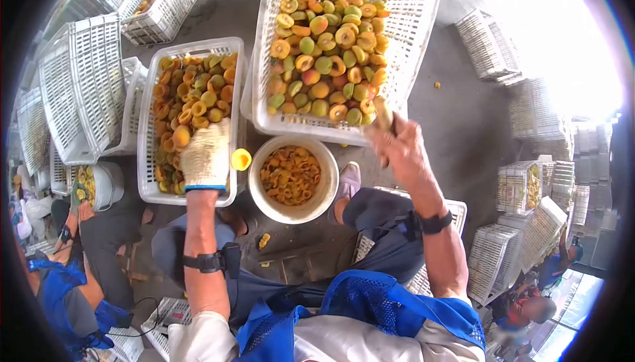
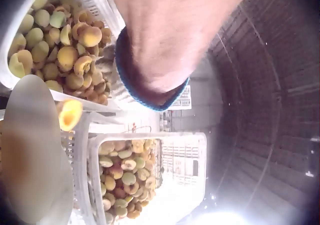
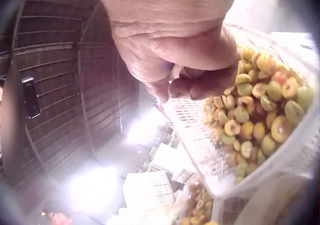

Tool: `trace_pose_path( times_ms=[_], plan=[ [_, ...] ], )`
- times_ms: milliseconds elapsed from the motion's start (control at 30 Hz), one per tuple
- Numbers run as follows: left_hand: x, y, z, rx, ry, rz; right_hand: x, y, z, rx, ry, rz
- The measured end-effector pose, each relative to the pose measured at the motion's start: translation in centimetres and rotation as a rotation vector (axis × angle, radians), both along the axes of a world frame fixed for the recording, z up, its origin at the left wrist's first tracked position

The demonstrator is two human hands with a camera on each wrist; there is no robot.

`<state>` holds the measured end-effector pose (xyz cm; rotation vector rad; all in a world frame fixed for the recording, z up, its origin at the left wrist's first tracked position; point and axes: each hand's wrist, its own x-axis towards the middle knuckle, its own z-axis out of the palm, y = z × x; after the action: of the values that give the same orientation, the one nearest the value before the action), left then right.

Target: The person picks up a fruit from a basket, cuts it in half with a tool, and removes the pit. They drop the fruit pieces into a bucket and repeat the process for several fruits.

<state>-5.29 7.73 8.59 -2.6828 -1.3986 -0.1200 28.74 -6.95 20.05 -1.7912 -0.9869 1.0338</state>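
My left hand (image 1: 206,154), in a cream knitted glove with a blue cuff, is over a white crate (image 1: 147,167) of apricot halves (image 1: 192,91). An orange apricot half (image 1: 180,136) shows beside its fingers, which are mostly hidden. Another apricot half (image 1: 241,159) appears between this crate and a white bucket (image 1: 329,200) holding orange fruit pieces (image 1: 290,175). My bare right hand (image 1: 400,147) has curled fingers gripping a tan, elongated, blurred thing (image 1: 382,112), whose kind I cannot tell. It is at the near right corner of a larger crate (image 1: 413,25) of apricots (image 1: 324,44).
Stacked white crates (image 1: 83,91) stand at the left, with more crates (image 1: 536,183) at the right. Another person (image 1: 73,276) sits at the left by a pail (image 1: 108,183). Fruit scraps (image 1: 264,240) lie on the floor between my feet.
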Motion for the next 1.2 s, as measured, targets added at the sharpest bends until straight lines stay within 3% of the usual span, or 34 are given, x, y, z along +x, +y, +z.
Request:
trace_pose_path(
  times_ms=[33,67,133,167,333,400,467,500,533,733,800,833,867,933,1033,1067,1133,1167,1200],
  plan=[
    [-0.7,0.6,0.4,0.144,0.151,0.028,1.8,1.4,-0.7,0.051,-0.002,-0.037],
    [-0.8,0.8,1.5,0.098,0.168,0.106,3.6,3.0,-1.7,0.104,-0.002,-0.077],
    [-1.3,0.7,1.3,0.207,0.052,0.087,6.2,6.7,-3.1,0.21,0.049,-0.088],
    [-0.4,0.3,2.7,0.092,0.076,0.108,6.8,8.6,-3.4,0.174,0.031,-0.122],
    [1.4,-0.6,4.1,0.026,-0.119,0.143,10.2,17.9,-10.7,0.286,-0.792,-0.129],
    [1.4,-0.6,4.1,-0.008,-0.129,0.143,8.4,19.8,-8.7,0.091,-0.948,-0.084],
    [1.3,-0.6,4.2,-0.072,-0.092,0.162,9.8,21.9,-13.1,0.347,-1.202,-0.073],
    [1.3,-0.6,4.2,-0.104,-0.077,0.168,10.2,23.0,-13.1,0.233,-1.225,0.055],
    [1.3,-0.7,4.2,-0.126,-0.077,0.176,10.9,22.8,-13.8,0.364,-1.261,0.177],
    [1.4,-0.5,3.8,-0.174,-0.187,0.171,7.7,20.8,-12.8,0.187,-1.288,-0.016],
    [1.7,-0.4,3.4,-0.164,-0.267,0.13,6.5,19.4,-11.1,0.068,-0.845,-0.108],
    [1.8,-0.3,3.2,-0.158,-0.308,0.111,5.8,18.1,-10.0,0.077,-0.864,-0.117],
    [2.8,-0.7,3.0,-0.15,-0.324,0.104,4.5,16.3,-9.0,0.057,-0.592,-0.059],
    [4.5,-1.9,2.2,-1.173,-1.509,0.585,1.8,12.6,-7.5,0.016,-0.036,0.063],
    [7.2,-2.4,4.0,-1.382,-1.502,0.669,-1.8,8.0,-5.9,-0.076,0.103,0.2],
    [7.4,-2.9,3.8,-1.481,-1.527,0.584,-3.2,6.9,-5.7,-0.014,0.126,0.25],
    [7.9,-4.3,4.1,-1.52,-1.531,0.345,-5.7,5.4,-5.6,0.048,0.162,0.303],
    [7.8,-4.8,3.3,-1.105,-1.354,-0.039,-6.7,4.8,-5.7,0.052,0.159,0.325],
    [7.7,-4.7,2.3,-1.696,-1.516,0.332,-7.5,4.4,-5.9,0.059,0.155,0.349]
  ],
)
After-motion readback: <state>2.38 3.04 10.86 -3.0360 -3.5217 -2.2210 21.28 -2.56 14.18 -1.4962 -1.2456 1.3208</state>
